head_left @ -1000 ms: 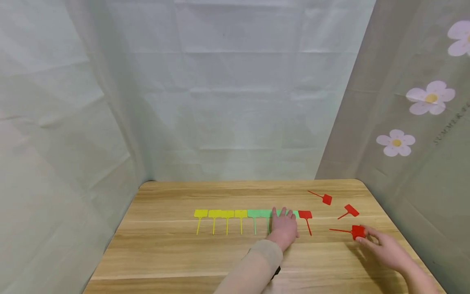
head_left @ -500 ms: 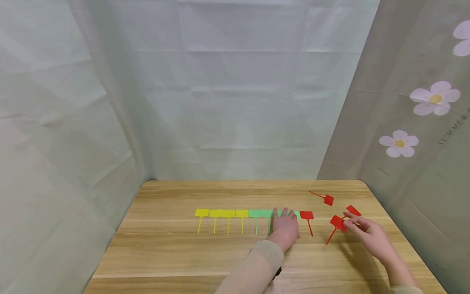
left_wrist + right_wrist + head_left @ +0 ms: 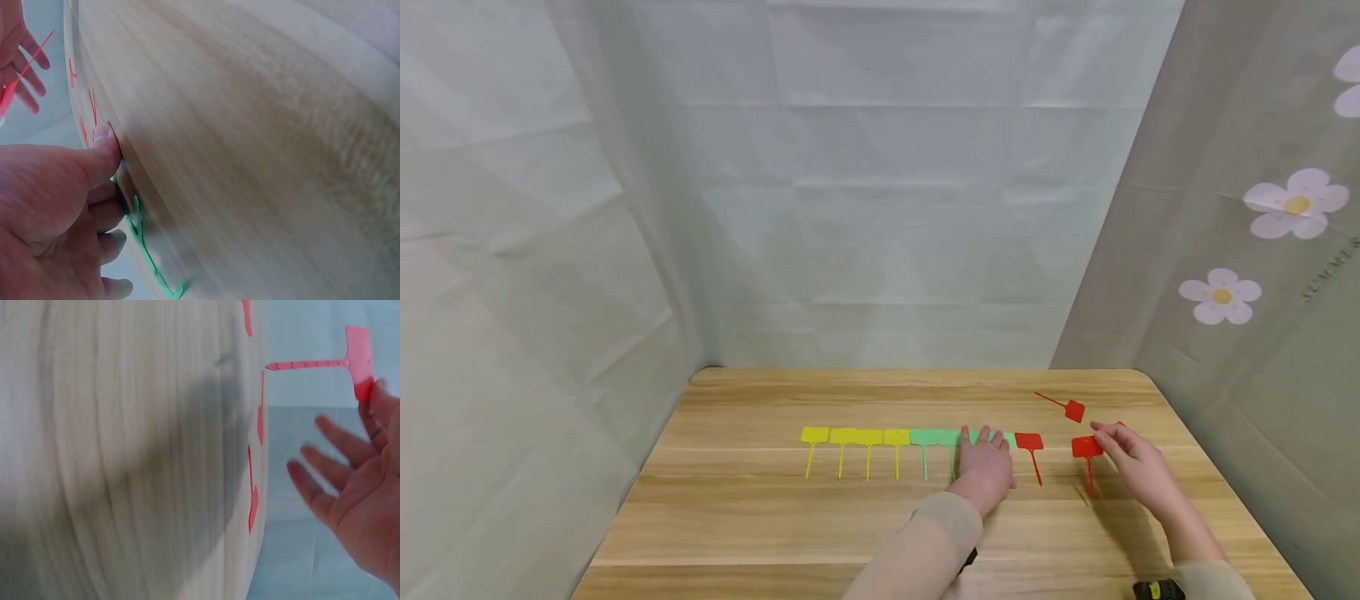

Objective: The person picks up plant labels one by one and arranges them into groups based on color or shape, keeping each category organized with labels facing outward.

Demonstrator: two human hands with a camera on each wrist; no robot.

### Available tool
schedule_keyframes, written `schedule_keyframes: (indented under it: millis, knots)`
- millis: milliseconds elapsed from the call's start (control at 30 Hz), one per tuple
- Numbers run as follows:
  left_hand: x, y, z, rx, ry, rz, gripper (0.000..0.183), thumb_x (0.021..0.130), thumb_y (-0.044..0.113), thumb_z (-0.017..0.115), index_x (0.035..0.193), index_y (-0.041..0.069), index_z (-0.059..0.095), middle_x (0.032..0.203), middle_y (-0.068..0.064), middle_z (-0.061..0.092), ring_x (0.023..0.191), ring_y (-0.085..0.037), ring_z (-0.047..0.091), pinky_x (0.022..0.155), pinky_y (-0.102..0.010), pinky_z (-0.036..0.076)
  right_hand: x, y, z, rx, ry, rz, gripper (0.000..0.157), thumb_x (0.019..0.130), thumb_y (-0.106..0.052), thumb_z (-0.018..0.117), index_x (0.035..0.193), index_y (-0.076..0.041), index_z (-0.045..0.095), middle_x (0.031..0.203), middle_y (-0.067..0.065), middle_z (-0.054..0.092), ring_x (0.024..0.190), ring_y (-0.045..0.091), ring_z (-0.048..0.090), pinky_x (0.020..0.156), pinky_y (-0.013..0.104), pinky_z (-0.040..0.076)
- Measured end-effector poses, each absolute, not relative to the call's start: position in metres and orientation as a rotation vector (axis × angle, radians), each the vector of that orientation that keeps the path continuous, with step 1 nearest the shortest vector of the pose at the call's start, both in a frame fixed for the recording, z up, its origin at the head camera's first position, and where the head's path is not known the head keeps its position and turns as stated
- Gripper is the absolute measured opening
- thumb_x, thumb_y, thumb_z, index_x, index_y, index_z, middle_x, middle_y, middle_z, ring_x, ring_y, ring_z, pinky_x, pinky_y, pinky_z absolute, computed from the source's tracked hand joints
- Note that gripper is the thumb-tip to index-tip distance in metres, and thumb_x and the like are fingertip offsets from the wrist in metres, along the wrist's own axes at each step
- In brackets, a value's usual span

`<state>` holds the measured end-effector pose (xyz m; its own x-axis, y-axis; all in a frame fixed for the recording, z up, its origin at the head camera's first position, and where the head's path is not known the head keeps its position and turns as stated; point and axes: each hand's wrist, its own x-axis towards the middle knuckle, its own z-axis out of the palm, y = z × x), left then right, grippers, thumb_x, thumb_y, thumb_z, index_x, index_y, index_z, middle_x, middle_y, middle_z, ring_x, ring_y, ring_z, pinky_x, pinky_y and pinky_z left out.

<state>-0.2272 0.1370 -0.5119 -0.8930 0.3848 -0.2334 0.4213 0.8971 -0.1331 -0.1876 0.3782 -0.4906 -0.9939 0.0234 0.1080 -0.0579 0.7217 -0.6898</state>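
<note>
My right hand (image 3: 1138,475) pinches the flat head of a red marker cable tie (image 3: 1086,447) between thumb and finger. In the right wrist view the tie's ribbed tail hangs above the table and the other fingers are spread. My left hand (image 3: 985,468) rests with extended fingers over the green marker cable ties (image 3: 925,437), hiding some of them. Yellow marker cable ties (image 3: 815,435) continue the row leftward, heads side by side and tails toward me. At the row's right end lies a red marker cable tie (image 3: 1029,442), just right of my left hand.
A loose red tie (image 3: 1075,411) lies at the back right of the wooden table (image 3: 737,517). Another red tie is mostly hidden behind my right hand in the head view. Pale curtains (image 3: 880,208) stand around the back and sides.
My right hand has lifted the red cable tie and moved it left toward the row, turning its tail from pointing left to pointing toward me. My left hand stays on the green ties.
</note>
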Motion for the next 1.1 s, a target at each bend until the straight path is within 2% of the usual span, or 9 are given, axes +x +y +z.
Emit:
schedule_keyframes:
  millis: [100, 300, 433, 500, 600, 700, 833, 967, 1100]
  knots:
    - [-0.227, 0.138, -0.513, 0.614, 2.864, -0.272, 0.070, 0.090, 0.063, 0.059, 0.152, 0.035, 0.041, 0.158, 0.020, 0.031, 0.149, -0.009, 0.021, 0.119, -0.047, 0.019, -0.193, 0.374, -0.493, -0.040, -2.830, 1.154, 0.052, 0.105, -0.046, 0.045, 0.120, 0.001, 0.063, 0.144, 0.024, 0.050, 0.130, 0.046, 0.045, 0.100, 0.061, 0.040]
    - [-0.227, 0.138, -0.517, 0.615, 2.865, -0.281, 0.070, 0.091, 0.063, 0.058, 0.152, 0.036, 0.040, 0.158, 0.020, 0.030, 0.149, -0.009, 0.020, 0.119, -0.048, 0.019, -0.203, 0.367, -0.500, -0.145, -2.944, 1.146, 0.054, 0.104, -0.049, 0.043, 0.113, 0.000, 0.063, 0.150, 0.036, 0.033, 0.135, 0.056, 0.033, 0.103, 0.067, 0.034]
    - [-0.228, 0.139, -0.519, 0.608, 2.863, -0.275, 0.070, 0.090, 0.063, 0.059, 0.152, 0.036, 0.040, 0.158, 0.020, 0.030, 0.149, -0.009, 0.020, 0.119, -0.048, 0.018, -0.210, 0.364, -0.501, -0.182, -2.989, 1.141, 0.055, 0.104, -0.048, 0.045, 0.114, 0.004, 0.062, 0.151, 0.043, 0.020, 0.138, 0.063, 0.014, 0.108, 0.072, 0.020]
    - [-0.228, 0.140, -0.519, 0.605, 2.856, -0.282, 0.070, 0.090, 0.063, 0.058, 0.152, 0.037, 0.039, 0.158, 0.020, 0.030, 0.149, -0.009, 0.020, 0.120, -0.048, 0.018, -0.215, 0.363, -0.501, -0.197, -3.008, 1.112, 0.056, 0.104, -0.048, 0.046, 0.114, 0.004, 0.062, 0.150, 0.045, 0.015, 0.137, 0.067, 0.003, 0.106, 0.077, 0.013]
    - [-0.228, 0.140, -0.517, 0.599, 2.854, -0.283, 0.070, 0.091, 0.063, 0.058, 0.152, 0.037, 0.038, 0.158, 0.020, 0.030, 0.149, -0.009, 0.020, 0.120, -0.048, 0.018, -0.222, 0.364, -0.503, -0.205, -3.021, 1.033, 0.053, 0.104, -0.046, 0.048, 0.109, 0.003, 0.065, 0.148, 0.049, 0.014, 0.133, 0.071, -0.009, 0.101, 0.083, 0.009]
    - [-0.229, 0.140, -0.514, 0.596, 2.858, -0.275, 0.069, 0.091, 0.063, 0.058, 0.152, 0.037, 0.039, 0.158, 0.020, 0.030, 0.149, -0.009, 0.021, 0.119, -0.048, 0.018, -0.230, 0.364, -0.506, -0.207, -3.025, 0.922, 0.048, 0.103, -0.043, 0.050, 0.101, 0.002, 0.068, 0.145, 0.050, 0.019, 0.133, 0.072, -0.004, 0.100, 0.083, 0.012]
    - [-0.228, 0.141, -0.513, 0.597, 2.863, -0.276, 0.070, 0.090, 0.063, 0.058, 0.152, 0.036, 0.040, 0.157, 0.020, 0.031, 0.148, -0.008, 0.022, 0.119, -0.048, 0.019, -0.236, 0.364, -0.510, -0.241, -3.057, 0.811, 0.049, 0.102, -0.042, 0.051, 0.104, 0.003, 0.069, 0.143, 0.050, 0.021, 0.132, 0.072, 0.001, 0.100, 0.081, 0.016]
    - [-0.228, 0.141, -0.514, 0.590, 2.867, -0.276, 0.070, 0.089, 0.064, 0.059, 0.151, 0.037, 0.041, 0.157, 0.021, 0.032, 0.148, -0.007, 0.022, 0.119, -0.047, 0.019, -0.239, 0.362, -0.511, -0.299, -3.093, 0.787, 0.055, 0.101, -0.044, 0.051, 0.113, 0.007, 0.065, 0.144, 0.049, 0.016, 0.133, 0.071, -0.003, 0.100, 0.081, 0.015]
    - [-0.228, 0.142, -0.516, 0.580, 2.866, -0.268, 0.070, 0.089, 0.064, 0.059, 0.151, 0.037, 0.041, 0.157, 0.021, 0.032, 0.148, -0.007, 0.022, 0.120, -0.047, 0.018, -0.242, 0.359, -0.512, -0.304, -3.102, 0.766, 0.057, 0.101, -0.044, 0.051, 0.113, 0.010, 0.063, 0.144, 0.049, 0.016, 0.133, 0.071, -0.006, 0.103, 0.080, 0.010]
